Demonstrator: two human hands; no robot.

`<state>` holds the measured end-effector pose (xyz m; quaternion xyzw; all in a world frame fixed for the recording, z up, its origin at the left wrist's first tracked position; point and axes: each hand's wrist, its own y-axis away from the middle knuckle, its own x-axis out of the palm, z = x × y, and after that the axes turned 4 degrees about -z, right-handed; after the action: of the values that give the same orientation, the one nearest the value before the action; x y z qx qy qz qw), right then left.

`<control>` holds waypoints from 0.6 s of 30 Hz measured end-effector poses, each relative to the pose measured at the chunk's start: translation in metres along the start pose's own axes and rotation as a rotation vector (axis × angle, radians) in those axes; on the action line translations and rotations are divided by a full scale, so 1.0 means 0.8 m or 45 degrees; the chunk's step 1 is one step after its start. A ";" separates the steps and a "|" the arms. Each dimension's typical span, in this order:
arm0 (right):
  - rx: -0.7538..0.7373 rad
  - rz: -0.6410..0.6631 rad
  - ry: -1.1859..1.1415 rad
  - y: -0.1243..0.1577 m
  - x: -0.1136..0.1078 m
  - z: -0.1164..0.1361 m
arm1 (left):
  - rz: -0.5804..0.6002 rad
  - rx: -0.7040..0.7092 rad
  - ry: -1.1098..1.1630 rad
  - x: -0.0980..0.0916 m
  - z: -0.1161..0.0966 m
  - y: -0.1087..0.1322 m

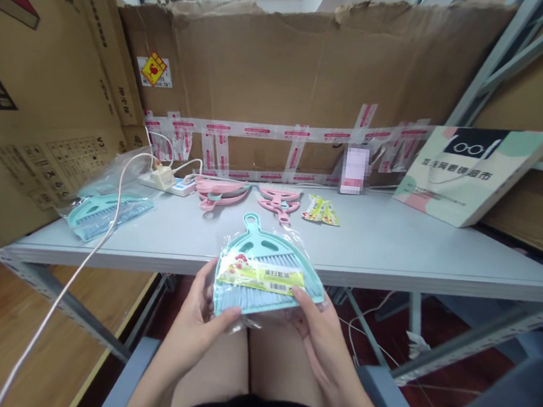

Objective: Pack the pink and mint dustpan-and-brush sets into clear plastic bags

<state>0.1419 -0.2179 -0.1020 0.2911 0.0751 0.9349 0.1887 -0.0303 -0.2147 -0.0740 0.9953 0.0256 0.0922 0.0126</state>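
Note:
A mint-green dustpan and brush set (262,302) in a clear plastic bag is held in front of the table edge, its looped handle pointing away from me. A yellow-green label strip (259,274) lies across its middle. My left hand (207,316) grips the lower left side, thumb on top. My right hand (315,326) grips the lower right, its thumb at the label's right end. The fingers beneath the bag are mostly hidden. On the table beyond are pink dustpans (222,192) at the left and another pink set (278,203) beside them.
Another bagged mint-green set (102,213) lies at the table's left end. Yellow-green label cards (321,210) lie right of the pink pieces. A power strip (172,184), a phone (355,169) and a printed box (466,174) stand along the back. A white cable (99,244) crosses the left.

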 end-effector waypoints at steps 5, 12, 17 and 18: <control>-0.019 -0.019 0.058 0.001 -0.007 0.010 | -0.091 0.026 -0.085 0.000 0.013 -0.015; -0.084 -0.155 -0.039 -0.016 0.003 0.002 | -0.217 0.249 -0.507 -0.018 0.012 -0.044; -0.008 -0.183 -0.126 -0.022 0.006 0.005 | 0.211 0.500 -0.599 -0.063 -0.012 -0.044; 0.014 -0.168 -0.137 -0.022 0.008 0.006 | 0.272 0.546 -0.687 -0.067 -0.012 -0.044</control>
<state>0.1455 -0.1994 -0.0990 0.3364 0.0892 0.9030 0.2521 -0.0861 -0.1819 -0.0755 0.9609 -0.0639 -0.1806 -0.1999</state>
